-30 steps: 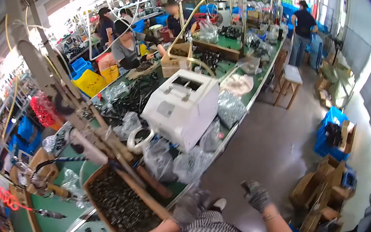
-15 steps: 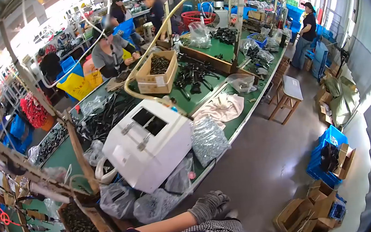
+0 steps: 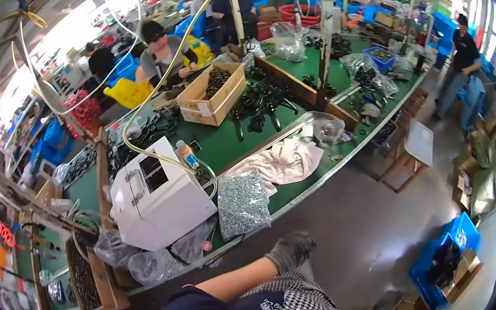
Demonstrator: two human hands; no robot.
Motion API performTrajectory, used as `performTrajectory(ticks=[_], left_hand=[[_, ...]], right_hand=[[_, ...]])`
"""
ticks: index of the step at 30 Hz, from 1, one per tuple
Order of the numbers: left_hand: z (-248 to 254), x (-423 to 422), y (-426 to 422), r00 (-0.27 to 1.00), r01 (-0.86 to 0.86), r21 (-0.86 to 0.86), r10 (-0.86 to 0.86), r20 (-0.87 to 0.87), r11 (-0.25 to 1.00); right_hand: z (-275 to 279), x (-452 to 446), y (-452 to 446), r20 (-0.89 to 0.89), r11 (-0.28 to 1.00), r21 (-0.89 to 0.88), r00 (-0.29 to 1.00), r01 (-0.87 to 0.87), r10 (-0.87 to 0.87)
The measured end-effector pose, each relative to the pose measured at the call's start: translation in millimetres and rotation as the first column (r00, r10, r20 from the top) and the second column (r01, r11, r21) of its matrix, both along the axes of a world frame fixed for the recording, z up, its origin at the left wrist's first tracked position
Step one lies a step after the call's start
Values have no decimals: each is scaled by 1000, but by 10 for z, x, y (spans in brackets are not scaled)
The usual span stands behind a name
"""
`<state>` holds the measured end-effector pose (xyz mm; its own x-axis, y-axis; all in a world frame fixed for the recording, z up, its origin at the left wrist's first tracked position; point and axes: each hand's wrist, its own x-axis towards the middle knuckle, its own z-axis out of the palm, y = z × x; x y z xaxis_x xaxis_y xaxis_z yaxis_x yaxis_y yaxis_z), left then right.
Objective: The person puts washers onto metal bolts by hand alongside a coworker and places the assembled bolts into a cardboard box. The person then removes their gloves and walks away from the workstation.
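My left hand (image 3: 294, 251), in a dark grey glove, is held in front of my checked apron (image 3: 290, 295). Its fingers are curled in, and nothing shows in them. It is out over the floor, touching nothing on the bench; the nearest thing there is a clear bag of small shiny metal parts (image 3: 243, 205). My right hand (image 3: 390, 303) shows only as a dark gloved blur at the bottom edge, near cardboard boxes, and its fingers cannot be made out. A white box-shaped machine (image 3: 165, 211) stands on the bench with a small bottle (image 3: 186, 154) on top.
The green bench (image 3: 216, 146) carries a pale cloth (image 3: 283, 163), a wooden box of dark parts (image 3: 211, 107) and several plastic bags. A stool (image 3: 411, 150) and a blue crate (image 3: 421, 276) stand on the floor at right. One person (image 3: 164, 53) sits across the bench; another (image 3: 463, 66) stands far right.
My view has shifted, bringing the bench things leftward and the blue crate lower. My left hand stays curled before me. A dark gloved blur now shows at the bottom right.
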<state>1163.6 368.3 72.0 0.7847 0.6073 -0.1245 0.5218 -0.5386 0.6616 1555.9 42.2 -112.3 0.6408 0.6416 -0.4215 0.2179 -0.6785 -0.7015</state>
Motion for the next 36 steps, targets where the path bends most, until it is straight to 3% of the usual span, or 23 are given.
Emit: performTrajectory(ticks=[2, 3, 6, 8, 10, 11, 12, 13, 16, 17, 19, 21, 24, 29, 31, 32, 33, 34, 35, 36], left_hand=[[-9, 77, 120, 995, -96, 276, 104, -13, 956], [-6, 142, 128, 987, -146, 271, 158, -22, 951], [-59, 374, 215, 965, -247, 268, 262, -19, 931], [-223, 722, 360, 967, -253, 270, 253, 36, 929], [-411, 1237, 614, 974, -204, 232, 222, -54, 951], [-366, 1533, 771, 974, -186, 202, 207, -92, 962], [-303, 1840, 917, 973, -159, 172, 184, -139, 972], [-233, 2156, 1004, 977, -165, 206, 189, -102, 965], [-457, 3108, 1395, 999, 38, 152, -39, 9, 988], [-432, 3360, 1444, 995, 101, 156, -97, -34, 983], [-264, 3959, 1669, 970, 232, 180, -214, -117, 956], [-97, 4586, 1843, 941, 327, 202, -299, -157, 923], [55, 5370, 1891, 924, 380, 232, -356, -139, 895], [-115, 6266, 1553, 907, 421, 194, -415, -72, 886], [-101, 6466, 1352, 905, 417, 148, -395, -158, 897], [-87, 6562, 1277, 903, 409, 131, -381, -198, 903], [-150, 6662, 1248, 909, 382, 71, -361, -208, 921], [-275, 6745, 1259, 916, 349, 16, -338, -217, 937], [-343, 6773, 1257, 922, 310, -41, -311, -231, 950], [-313, 6780, 1242, 926, 273, 20, -257, -276, 962]], right_hand=[[192, 990, 492, 65, 967, 246, 996, -73, 59], [374, 1350, 804, 107, 946, 305, 991, -108, 79], [1456, 1457, 2104, 238, 954, 259, 967, -151, 88], [1336, 1713, 2493, 88, 868, 462, 983, -182, 159], [924, 1730, 2563, -27, 786, 604, 983, -128, 181], [1153, 1538, 2498, 371, 783, 452, 888, -429, 272], [951, 1567, 2324, 315, 912, 132, 889, -389, 333], [747, 1610, 1984, 235, 929, 13, 904, -369, 356], [54, 1844, 737, 53, 835, -454, 926, -311, 373], [-165, 1859, 120, 29, 888, -446, 990, -111, 138], [-89, 1884, -302, -27, 822, -557, 986, 121, -164], [-36, 1940, -430, -65, 765, -601, 940, 232, -336], [-143, 2072, -486, -107, 749, -585, 885, 312, -452], [-373, 2563, -707, -145, 826, -488, 907, 283, -396], [-485, 2945, -886, -126, 877, -439, 953, 197, -277], [-612, 3188, -1030, -50, 909, -411, 995, 63, -91], [-831, 3448, -1243, 140, 896, -412, 960, -165, 241], [-1033, 3727, -1432, 379, 825, -461, 768, -327, 517], [-1327, 4032, -1645, 621, 811, -477, 523, -339, 584], [-650, 4520, -1159, 260, 947, -263, 932, -183, 252]])
